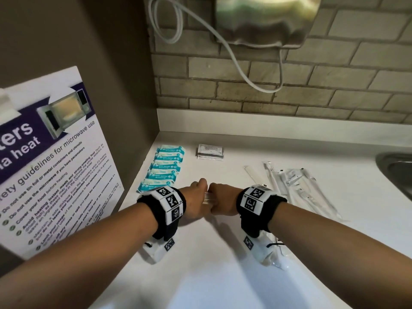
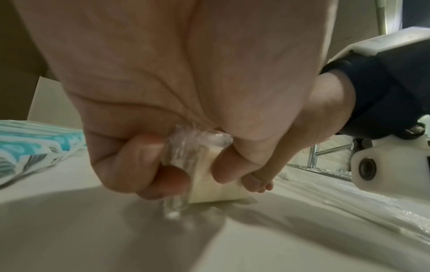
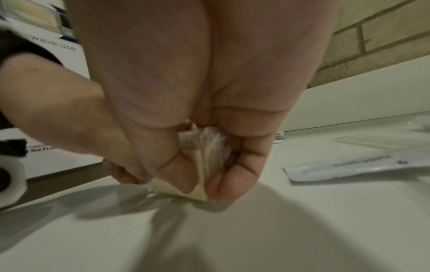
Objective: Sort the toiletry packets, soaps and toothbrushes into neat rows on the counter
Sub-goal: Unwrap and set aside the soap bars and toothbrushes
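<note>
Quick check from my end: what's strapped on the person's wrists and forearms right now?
Both forearms are bare, no sleeves. The left hand and right hand wear no gloves. Each wrist has a black band carrying white blocks printed with black square markers, and a white camera unit hanging beneath.

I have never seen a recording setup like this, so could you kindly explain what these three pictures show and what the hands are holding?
There is no machine here: a person wears one camera on the head and one on each wrist, on black bands with square markers. The wide picture is the head view, looking down at a white counter. The other two look along each hand at its fingers.

On the counter lie a row of blue wipe packets, a small stack of shampoo sachets and wrapped toothbrushes, beside a sink.

The left hand and the right hand meet over one pale bar of soap in clear wrap, each pinching an end against the counter.
</note>
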